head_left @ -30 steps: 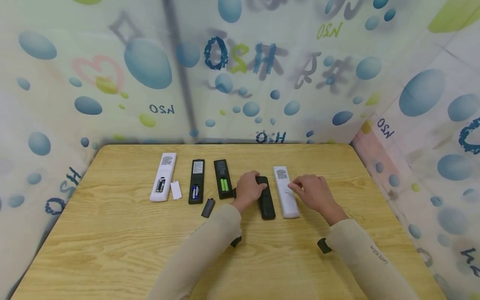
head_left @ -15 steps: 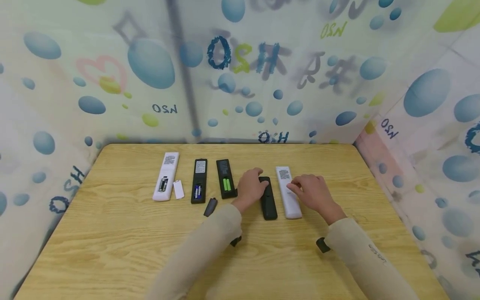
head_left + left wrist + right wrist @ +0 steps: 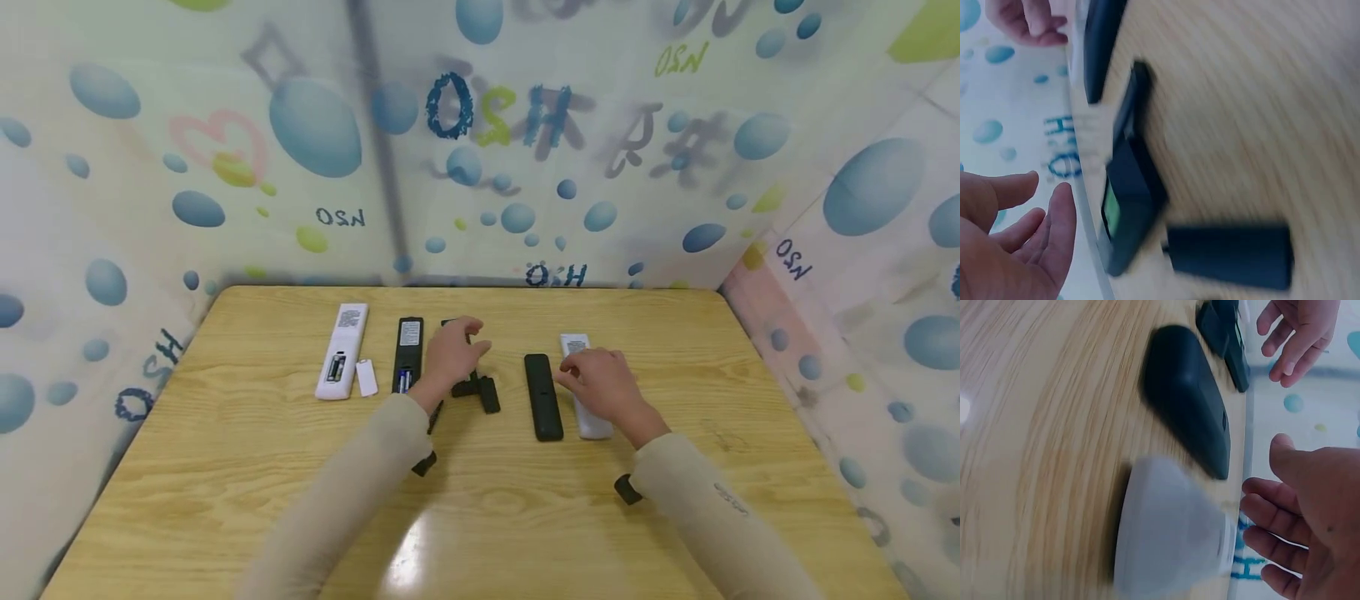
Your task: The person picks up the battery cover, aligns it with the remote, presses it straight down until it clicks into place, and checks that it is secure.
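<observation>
My left hand, fingers parted and holding nothing, hovers over a black remote control with green batteries and hides most of it in the head view. Two loose black battery covers lie by that remote: one cover on its right, another cover on its near left. Loosely bent, the fingers of my right hand hold nothing above a white remote control, partly covering it. Between the hands a black remote control lies with its battery cover in place.
Farther left lie a black remote control with blue batteries and a white remote control with its battery compartment uncovered. A white battery cover is beside the latter. The wooden table meets a patterned wall covering at the back.
My left hand has moved left, from the closed black remote to the one with green batteries, revealing a loose cover. The right hand stays above the white remote. The head view has shifted slightly.
</observation>
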{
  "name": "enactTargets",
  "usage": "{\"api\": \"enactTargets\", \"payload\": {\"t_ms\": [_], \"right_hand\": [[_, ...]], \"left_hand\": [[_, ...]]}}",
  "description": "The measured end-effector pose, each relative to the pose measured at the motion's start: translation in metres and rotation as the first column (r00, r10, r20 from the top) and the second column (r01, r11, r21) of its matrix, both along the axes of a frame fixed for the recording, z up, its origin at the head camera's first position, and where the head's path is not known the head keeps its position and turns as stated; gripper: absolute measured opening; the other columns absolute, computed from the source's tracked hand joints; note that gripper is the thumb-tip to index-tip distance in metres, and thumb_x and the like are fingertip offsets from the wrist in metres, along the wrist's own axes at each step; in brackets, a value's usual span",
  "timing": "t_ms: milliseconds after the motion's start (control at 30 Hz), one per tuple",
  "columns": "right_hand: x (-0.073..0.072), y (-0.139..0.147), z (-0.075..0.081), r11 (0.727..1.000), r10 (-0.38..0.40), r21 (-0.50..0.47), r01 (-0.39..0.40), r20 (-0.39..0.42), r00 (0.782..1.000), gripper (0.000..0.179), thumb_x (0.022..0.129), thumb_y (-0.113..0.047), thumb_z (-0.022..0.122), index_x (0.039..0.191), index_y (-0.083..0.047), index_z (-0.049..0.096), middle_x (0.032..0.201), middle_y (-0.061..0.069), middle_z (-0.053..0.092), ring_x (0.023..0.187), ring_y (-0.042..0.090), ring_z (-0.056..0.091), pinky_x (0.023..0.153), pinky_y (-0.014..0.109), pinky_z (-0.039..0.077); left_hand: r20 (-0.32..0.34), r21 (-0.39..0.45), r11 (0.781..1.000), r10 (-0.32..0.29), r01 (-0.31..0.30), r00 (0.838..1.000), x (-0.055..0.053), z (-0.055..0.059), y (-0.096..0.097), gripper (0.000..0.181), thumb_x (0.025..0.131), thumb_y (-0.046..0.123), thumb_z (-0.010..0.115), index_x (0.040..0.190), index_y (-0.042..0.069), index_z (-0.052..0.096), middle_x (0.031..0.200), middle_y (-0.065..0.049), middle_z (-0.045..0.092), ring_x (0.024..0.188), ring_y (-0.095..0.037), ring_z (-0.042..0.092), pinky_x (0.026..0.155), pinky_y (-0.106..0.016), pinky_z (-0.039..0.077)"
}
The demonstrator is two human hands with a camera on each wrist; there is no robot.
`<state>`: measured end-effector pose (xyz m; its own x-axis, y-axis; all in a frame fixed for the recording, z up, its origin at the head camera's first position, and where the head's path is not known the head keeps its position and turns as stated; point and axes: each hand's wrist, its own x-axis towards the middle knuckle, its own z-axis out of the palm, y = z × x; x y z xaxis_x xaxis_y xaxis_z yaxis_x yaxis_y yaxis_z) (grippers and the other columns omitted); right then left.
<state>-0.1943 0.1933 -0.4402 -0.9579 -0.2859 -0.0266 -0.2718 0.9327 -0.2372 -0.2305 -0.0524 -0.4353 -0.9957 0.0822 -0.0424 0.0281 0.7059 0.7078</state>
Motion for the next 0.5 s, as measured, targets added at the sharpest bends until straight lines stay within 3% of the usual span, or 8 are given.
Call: {"api": "enactTargets", "payload": {"t_ms": [267, 500], "right_hand": [[0.0, -0.033, -0.003, 0.997, 0.067, 0.025, -0.067, -0.018, 0.998, 0.032, 0.093, -0.041, 0.063, 0.113, -0.016, 0.07, 0.102, 0.001, 0.07, 0.101, 0.024, 0.062, 0.096, 0.051, 0.041], [0.001, -0.056, -0.008, 0.991, 0.129, 0.041, -0.127, -0.049, 0.99, 0.036, 0.092, -0.043, 0.064, 0.118, -0.019, 0.068, 0.114, 0.002, 0.069, 0.111, 0.026, 0.061, 0.096, 0.048, 0.041]], "left_hand": [[0.047, -0.009, 0.999, 0.036, -0.035, 0.998, -0.006, -0.005, -0.036, 0.045, 0.096, 0.027, 0.063, 0.136, 0.009, 0.055, 0.135, -0.009, 0.06, 0.116, -0.028, 0.061, 0.099, -0.045, 0.048], [0.091, -0.027, 0.999, 0.035, -0.032, 0.995, -0.011, -0.011, -0.046, 0.05, 0.097, 0.03, 0.06, 0.139, 0.005, 0.05, 0.139, -0.014, 0.056, 0.126, -0.032, 0.053, 0.104, -0.048, 0.045]]}}
